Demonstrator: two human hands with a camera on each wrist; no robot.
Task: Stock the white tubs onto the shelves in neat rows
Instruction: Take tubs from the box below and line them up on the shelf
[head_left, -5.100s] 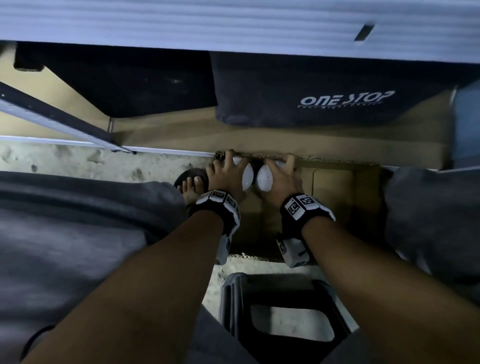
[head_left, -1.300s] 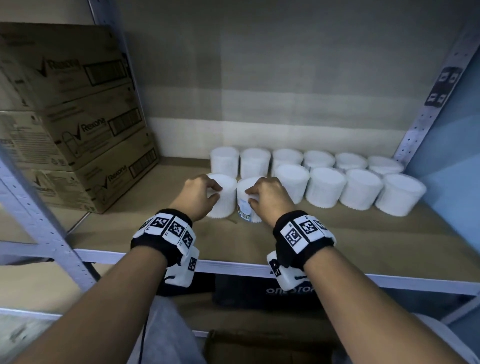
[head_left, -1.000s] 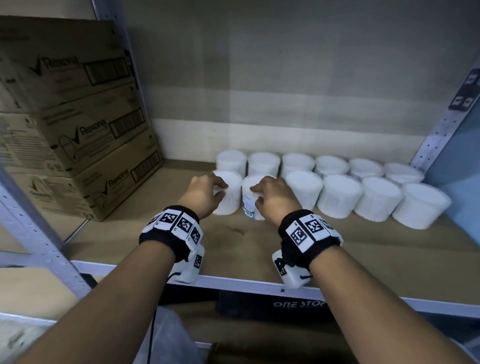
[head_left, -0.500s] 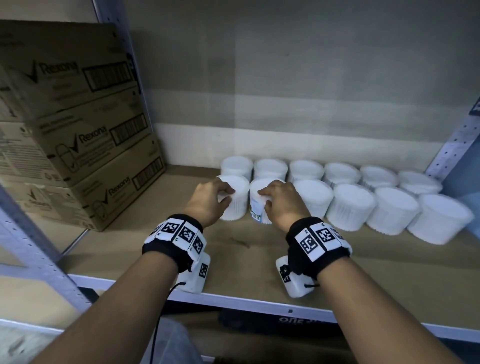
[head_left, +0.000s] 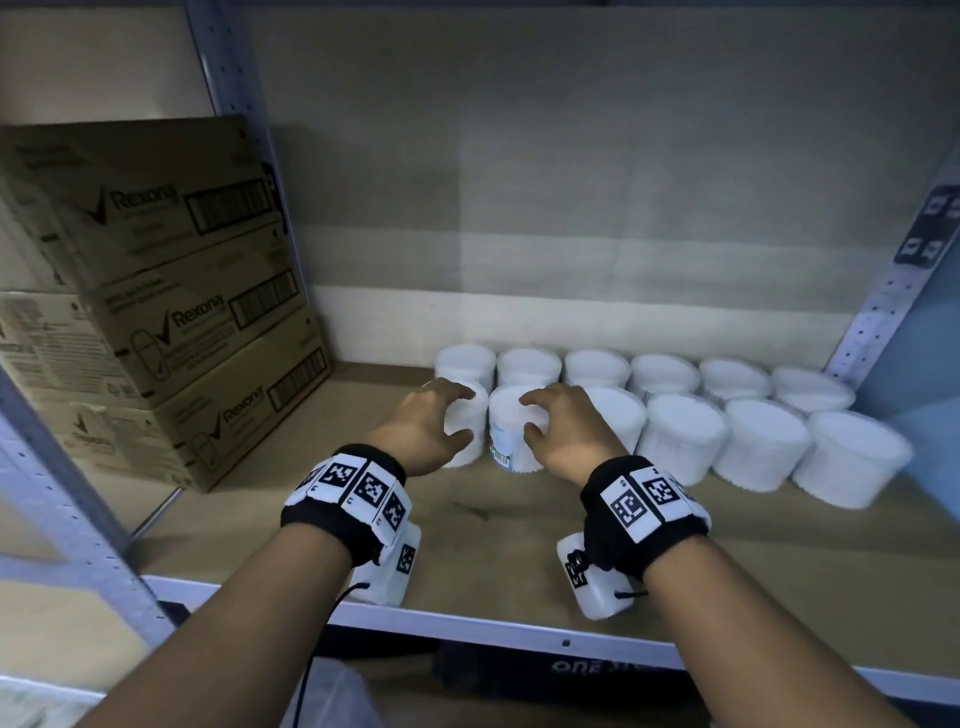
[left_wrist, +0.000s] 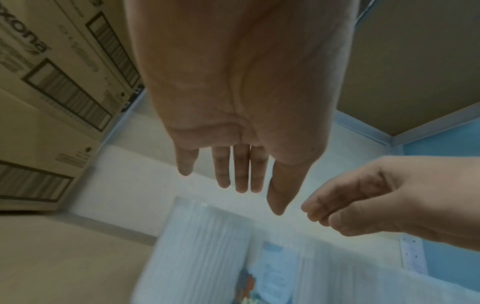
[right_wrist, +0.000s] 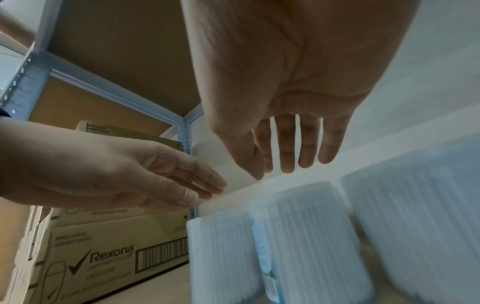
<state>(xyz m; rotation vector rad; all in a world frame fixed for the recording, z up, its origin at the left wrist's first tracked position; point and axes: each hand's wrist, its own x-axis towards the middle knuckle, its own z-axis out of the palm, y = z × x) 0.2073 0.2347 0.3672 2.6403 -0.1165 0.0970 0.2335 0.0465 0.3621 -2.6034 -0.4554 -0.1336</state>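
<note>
Left hand (head_left: 426, 426) and right hand (head_left: 563, 434), grips released, fingers spread just above two front-row white tubs (head_left: 506, 431) on shelf (head_left: 519, 561).

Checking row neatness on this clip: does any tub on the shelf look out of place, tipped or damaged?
Nothing damaged or tipped. All white tubs stand upright in two rows on the shelf. The one odd detail: the tub under the right hand shows its blue label frontward, unlike its neighbours.
</note>
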